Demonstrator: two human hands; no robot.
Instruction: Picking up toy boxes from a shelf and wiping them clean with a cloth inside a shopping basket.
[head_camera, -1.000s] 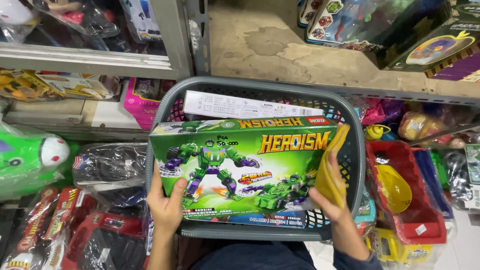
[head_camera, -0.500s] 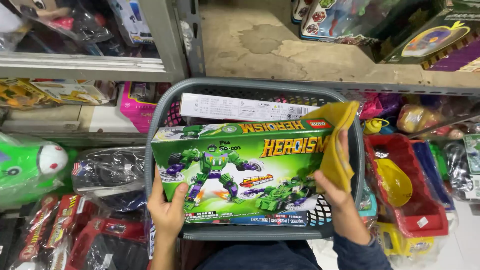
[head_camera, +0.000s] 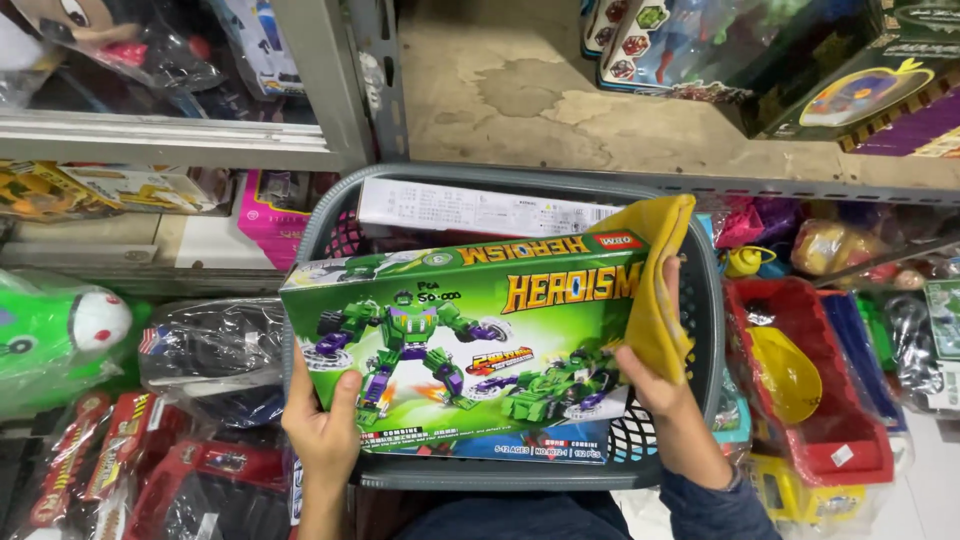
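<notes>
Green toy box (head_camera: 470, 340) gripped by left hand (head_camera: 325, 425) | yellow cloth (head_camera: 655, 290) pinched in right hand (head_camera: 655, 385) | box best kept level over grey basket (head_camera: 700, 300) while wiped.

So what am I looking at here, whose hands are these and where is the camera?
There is no machine: a person wears a camera on the head, looking down at their own hands. The left hand grips the lower left corner of a green toy box with a robot picture. The right hand holds the box's right end together with a yellow cloth. The box sits over a grey plastic basket. Shelves of packaged toys surround it, with a red bin on the right.
</notes>
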